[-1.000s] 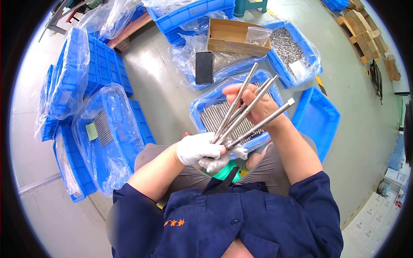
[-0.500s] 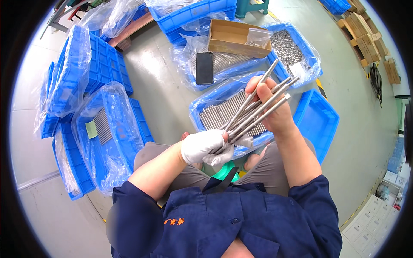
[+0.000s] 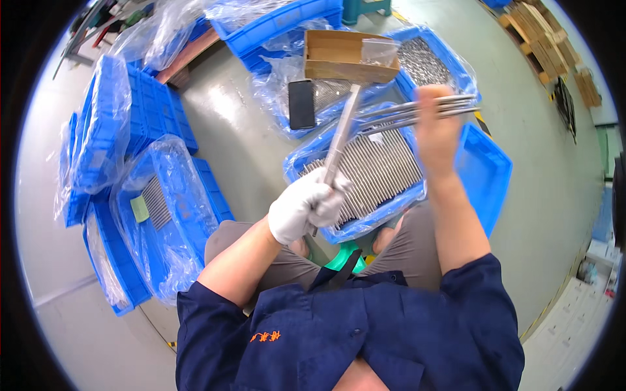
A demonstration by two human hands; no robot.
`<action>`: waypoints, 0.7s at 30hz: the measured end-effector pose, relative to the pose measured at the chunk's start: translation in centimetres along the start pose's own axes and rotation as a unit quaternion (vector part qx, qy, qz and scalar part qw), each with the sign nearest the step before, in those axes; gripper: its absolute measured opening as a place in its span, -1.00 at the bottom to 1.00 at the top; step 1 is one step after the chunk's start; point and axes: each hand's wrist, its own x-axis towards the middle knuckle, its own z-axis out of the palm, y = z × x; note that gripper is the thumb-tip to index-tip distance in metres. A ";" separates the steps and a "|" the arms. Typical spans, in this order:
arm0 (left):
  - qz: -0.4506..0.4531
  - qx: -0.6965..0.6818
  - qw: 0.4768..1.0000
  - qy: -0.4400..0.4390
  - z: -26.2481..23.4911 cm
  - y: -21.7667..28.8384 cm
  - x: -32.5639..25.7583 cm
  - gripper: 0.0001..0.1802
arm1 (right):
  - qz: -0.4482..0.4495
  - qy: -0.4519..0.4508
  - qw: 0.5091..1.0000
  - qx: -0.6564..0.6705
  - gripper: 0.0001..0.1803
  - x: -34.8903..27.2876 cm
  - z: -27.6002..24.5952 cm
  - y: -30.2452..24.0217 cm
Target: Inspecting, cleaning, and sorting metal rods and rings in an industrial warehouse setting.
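Since prior frame: rods split betw. hands. Left hand gripped single rod, pointing 12 o'clock. Right hand clamped rod bundle, pointing 9 o'clock, over tray. Risk: bundle held at one end; rods could slip, scatter.

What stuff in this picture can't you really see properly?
- Head view: the right hand is blurred, so the number of metal rods it holds is unclear.
- The gloved left hand covers the lower end of its metal rod.
- Crinkled plastic bags hide what lies in the left blue bins.
- The cardboard box faces sideways; its inside is hidden.
- The dark fisheye rim cuts off the wooden pallets.
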 end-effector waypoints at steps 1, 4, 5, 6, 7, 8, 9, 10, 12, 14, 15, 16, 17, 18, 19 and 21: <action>0.005 -0.008 1.000 0.018 -0.8 -0.2 -0.1 -0.67 | -0.072 -0.041 0.996 0.022 -0.91 -0.9 1.2 -0.6; -0.008 -0.136 0.990 0.032 -2.9 -1.0 -0.2 -0.66 | -0.255 -0.211 0.943 0.034 -0.89 -3.8 3.9 -1.7; -0.010 -0.248 0.969 0.010 -4.4 -1.8 0.0 -0.66 | -0.305 -0.233 0.923 0.022 -0.93 -4.9 4.6 -1.9; -0.069 -0.097 0.962 0.244 -0.9 -0.4 1.0 -0.66 | -0.337 -0.245 0.909 -0.006 -0.93 -6.0 4.6 -1.9; -0.072 -0.090 0.964 0.239 -1.5 -0.7 0.8 -0.66 | -0.370 -0.270 0.888 -0.031 -0.90 -6.7 4.7 -2.5; -0.016 -0.028 0.989 0.146 -2.7 -1.3 0.4 -0.67 | -0.384 -0.270 0.882 -0.038 -0.90 -7.3 5.1 -2.9; 0.039 0.032 0.998 0.049 -3.8 -1.7 -0.1 -0.67 | -0.397 -0.256 0.881 -0.028 -0.90 -7.9 5.6 -2.7; 0.051 0.154 0.985 0.057 -3.7 -1.7 -0.4 -0.68 | -0.382 -0.261 0.886 -0.035 -0.91 -8.4 6.0 -2.9; 0.115 0.444 0.885 0.083 -4.5 -1.8 -0.3 -0.70 | -0.358 -0.282 0.888 -0.066 -0.85 -9.4 5.8 -3.4; -0.015 0.015 0.987 0.157 -2.5 -0.3 0.1 -0.83 | -0.330 -0.317 0.884 -0.090 -0.74 -10.6 5.0 -4.2; 0.063 -0.001 0.987 0.151 -0.8 -0.2 0.3 -0.84 | -0.308 -0.356 0.877 -0.088 -0.55 -11.2 4.2 -4.5; 0.059 -0.052 0.987 0.141 -1.0 0.2 0.0 -0.87 | -0.298 -0.364 0.878 -0.087 -0.49 -12.0 3.4 -4.7; 0.119 -0.155 0.970 0.147 -1.1 0.4 -0.2 -0.92 | -0.286 -0.372 0.878 -0.089 -0.42 -12.6 2.4 -4.8; 0.129 -0.140 0.976 0.106 -1.8 0.7 -0.3 -0.94 | -0.263 -0.406 0.872 -0.074 -0.46 -12.7 1.0 -5.0; 0.118 -0.140 0.979 0.094 -1.5 0.7 -0.8 -0.93 | -0.227 -0.379 0.894 -0.077 -0.56 -12.5 -0.3 -5.4; 0.084 -0.127 0.985 0.079 0.2 -0.1 -1.7 -0.90 | -0.168 -0.269 0.945 -0.084 -0.73 -11.2 -1.1 -5.1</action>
